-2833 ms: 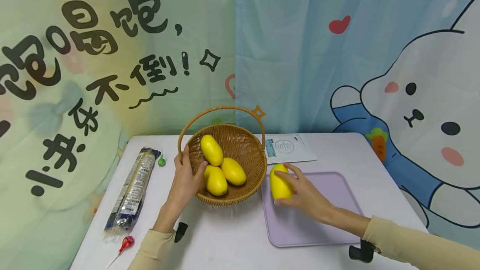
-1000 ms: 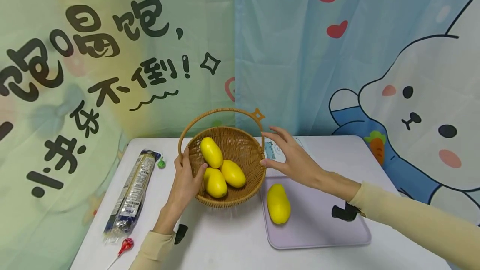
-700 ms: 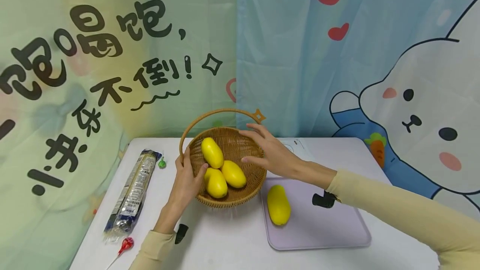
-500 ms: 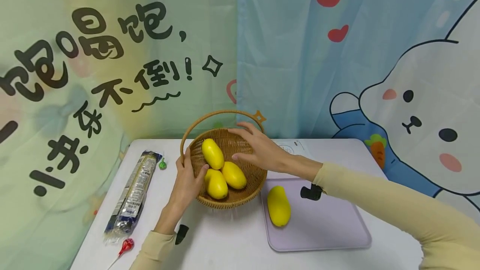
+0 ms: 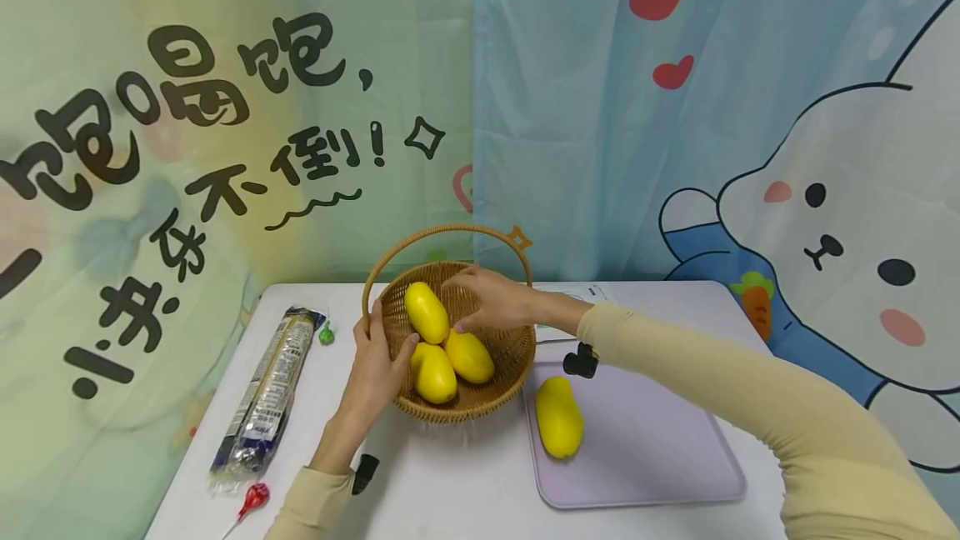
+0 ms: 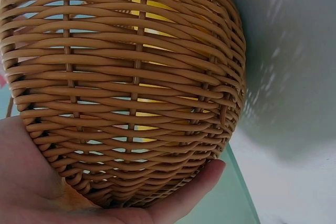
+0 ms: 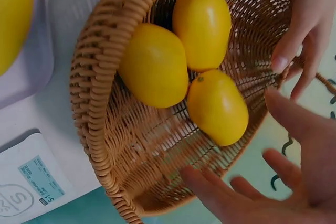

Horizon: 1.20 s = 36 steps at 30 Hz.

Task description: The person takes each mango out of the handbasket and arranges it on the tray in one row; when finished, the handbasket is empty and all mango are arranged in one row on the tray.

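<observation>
A brown wicker basket (image 5: 517, 348) with an arched handle stands mid-table, three yellow mangoes inside. My left hand (image 5: 378, 365) grips its left rim, thumb on the inside; in the left wrist view the fingers (image 6: 194, 190) lie along the woven outside. Over the basket's back right side reaches my right hand (image 5: 495, 298), fingers spread and holding nothing, fingertips close to the upper mango (image 5: 426, 312). Below that one sit the lower left mango (image 5: 433, 375) and the right mango (image 5: 470, 358). Another mango (image 5: 558, 419) lies on the purple tray (image 5: 652, 440).
Left of the basket lie a long plastic-wrapped package (image 5: 270, 394), a small green-wrapped candy (image 5: 326, 333) and a red lollipop (image 5: 256, 496). Behind the tray is a flat white packet (image 7: 34, 177), partly under my right arm. A printed curtain (image 5: 570, 107) hangs behind the table.
My right hand set the mango it held onto the tray and let go. It then moved left, over the basket. My left hand has kept its hold on the rim.
</observation>
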Each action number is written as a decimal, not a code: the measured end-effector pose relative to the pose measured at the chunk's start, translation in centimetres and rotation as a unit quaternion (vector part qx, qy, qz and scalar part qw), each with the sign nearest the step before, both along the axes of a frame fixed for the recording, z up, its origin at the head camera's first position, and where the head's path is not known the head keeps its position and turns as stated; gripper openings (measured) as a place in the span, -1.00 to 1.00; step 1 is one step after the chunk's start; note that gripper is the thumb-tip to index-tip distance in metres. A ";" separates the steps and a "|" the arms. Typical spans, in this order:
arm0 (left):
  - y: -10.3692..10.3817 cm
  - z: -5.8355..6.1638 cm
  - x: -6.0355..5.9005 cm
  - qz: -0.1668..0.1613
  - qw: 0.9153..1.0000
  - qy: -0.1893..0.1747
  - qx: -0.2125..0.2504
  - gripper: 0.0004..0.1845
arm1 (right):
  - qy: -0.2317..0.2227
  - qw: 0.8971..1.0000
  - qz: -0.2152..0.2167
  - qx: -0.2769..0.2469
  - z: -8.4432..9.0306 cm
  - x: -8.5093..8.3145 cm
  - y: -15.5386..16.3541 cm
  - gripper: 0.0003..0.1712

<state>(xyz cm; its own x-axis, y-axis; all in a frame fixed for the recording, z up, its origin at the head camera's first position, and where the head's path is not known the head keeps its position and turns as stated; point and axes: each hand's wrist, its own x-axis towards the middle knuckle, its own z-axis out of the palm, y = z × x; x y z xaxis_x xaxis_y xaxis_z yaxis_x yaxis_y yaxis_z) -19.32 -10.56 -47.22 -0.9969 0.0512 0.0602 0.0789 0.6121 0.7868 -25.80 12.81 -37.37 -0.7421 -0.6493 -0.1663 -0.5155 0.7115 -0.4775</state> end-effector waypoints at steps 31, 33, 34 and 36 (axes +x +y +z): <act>-0.1 0.1 0.1 0.003 1.000 -0.001 -0.013 -0.07 | -0.121 0.984 0.011 0.131 -6.6 -0.2 -3.0 -0.07; -0.1 0.1 0.1 0.003 1.000 -0.002 -0.012 -0.07 | -0.120 0.983 0.009 0.136 -6.7 -0.2 -3.2 -0.07; -0.1 0.1 0.1 0.004 1.000 -0.003 -0.011 -0.07 | -0.118 0.983 0.007 0.138 -6.7 -0.2 -3.2 -0.06; -0.1 0.1 0.1 0.004 1.000 -0.005 -0.010 -0.07 | -0.118 0.983 0.002 0.141 -6.6 -0.1 -3.1 -0.06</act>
<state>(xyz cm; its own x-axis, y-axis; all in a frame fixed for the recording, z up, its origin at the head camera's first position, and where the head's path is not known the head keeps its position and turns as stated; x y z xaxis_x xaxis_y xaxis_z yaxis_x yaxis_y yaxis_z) -19.25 -10.69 -47.09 -0.9977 0.0451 0.0501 0.0673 0.6278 0.7754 -25.95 9.67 -43.95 -0.6584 -0.5558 -0.5075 -0.4177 0.8307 -0.3680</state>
